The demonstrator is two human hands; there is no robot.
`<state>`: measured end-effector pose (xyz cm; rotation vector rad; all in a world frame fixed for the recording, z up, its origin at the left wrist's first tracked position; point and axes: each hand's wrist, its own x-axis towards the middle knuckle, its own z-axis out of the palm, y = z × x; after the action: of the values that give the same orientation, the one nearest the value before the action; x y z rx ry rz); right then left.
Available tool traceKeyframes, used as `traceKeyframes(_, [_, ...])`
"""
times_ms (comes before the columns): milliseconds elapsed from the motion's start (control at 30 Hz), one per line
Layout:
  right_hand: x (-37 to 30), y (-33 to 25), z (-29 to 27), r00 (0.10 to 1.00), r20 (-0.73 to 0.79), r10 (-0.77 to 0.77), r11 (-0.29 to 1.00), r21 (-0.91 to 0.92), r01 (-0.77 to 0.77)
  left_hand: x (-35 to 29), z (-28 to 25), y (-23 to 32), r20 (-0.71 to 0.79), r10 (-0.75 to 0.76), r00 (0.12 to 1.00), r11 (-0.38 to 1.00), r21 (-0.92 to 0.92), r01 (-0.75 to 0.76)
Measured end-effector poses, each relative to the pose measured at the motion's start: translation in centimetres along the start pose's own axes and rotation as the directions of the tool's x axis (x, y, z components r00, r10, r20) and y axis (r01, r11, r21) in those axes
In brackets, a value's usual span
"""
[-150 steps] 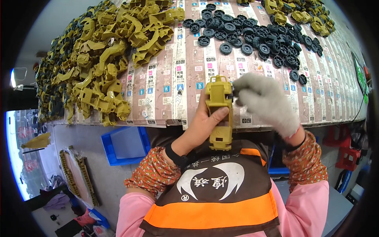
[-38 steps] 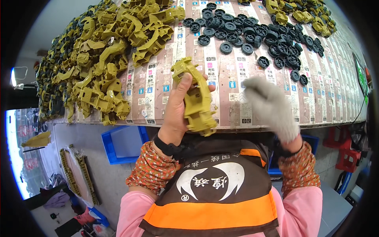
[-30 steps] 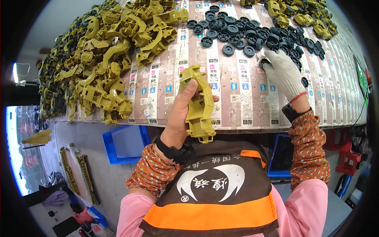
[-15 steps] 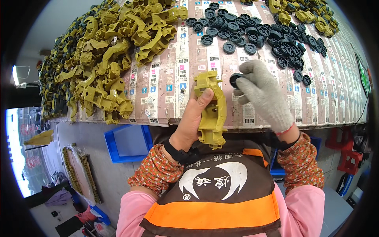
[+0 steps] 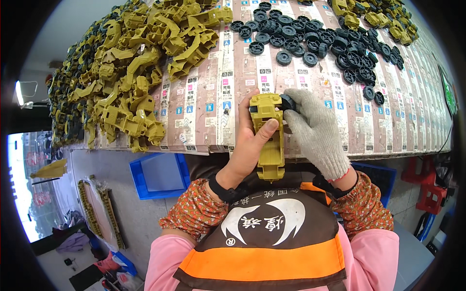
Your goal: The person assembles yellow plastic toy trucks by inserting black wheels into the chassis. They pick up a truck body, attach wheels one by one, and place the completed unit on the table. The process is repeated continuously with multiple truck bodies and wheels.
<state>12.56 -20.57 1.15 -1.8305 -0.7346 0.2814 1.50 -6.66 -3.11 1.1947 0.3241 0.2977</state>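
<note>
My bare left hand (image 5: 246, 145) is closed around an olive-yellow plastic toy car chassis (image 5: 272, 154), thumb on its face. It is held upright at the near edge of the table. In a grey knit glove, my right hand (image 5: 315, 131) pinches a black toy wheel (image 5: 288, 102) against the chassis's upper right side. Whether the wheel sits on an axle there cannot be made out. A dark part shows at the chassis's upper left, partly behind the fingers.
A big heap of yellow chassis (image 5: 131, 72) covers the table's left. Loose black wheels (image 5: 309, 59) spread across the back middle and right. More yellow parts with wheels (image 5: 381, 19) lie at the far right. A blue bin (image 5: 160, 177) stands below the table edge at left.
My right hand has moved left and slightly down, bringing the wheel against the chassis. My left hand has shifted right and turned the chassis more face-on.
</note>
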Motion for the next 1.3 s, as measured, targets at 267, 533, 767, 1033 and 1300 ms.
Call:
traceKeyframes(267, [0.4, 0.7, 0.3, 0.990, 0.010, 0.142, 0.980, 0.138, -0.142, -0.2, 0.4, 0.5, 0.020, 0.040, 0.999, 0.999, 0.020, -0.041])
traceKeyframes(533, [-0.7, 0.5, 0.4, 0.994, -0.037, -0.098, 0.988, -0.127, 0.093, -0.1, 0.0, -0.2, 0.062, 0.096, 0.993, 0.979, 0.176, -0.106])
traceKeyframes(767, [-0.7, 0.2, -0.7, 0.991, 0.121, -0.060, 0.978, -0.192, 0.083, -0.2, -0.7, 0.3, 0.212, 0.061, 0.975, 0.928, 0.347, -0.134])
traceKeyframes(1033, [0.5, -0.2, -1.6, 0.978, 0.207, 0.012, 0.958, -0.283, 0.048, -0.3, -1.2, 1.2, 0.289, -0.066, 0.955, 0.974, 0.228, -0.002])
traceKeyframes(1300, [11.9, 3.4, -5.7, 0.990, 0.024, -0.137, 0.642, -0.759, 0.107, 0.8, -1.1, 2.8, -0.012, -0.145, 0.989, 0.955, -0.263, 0.137])
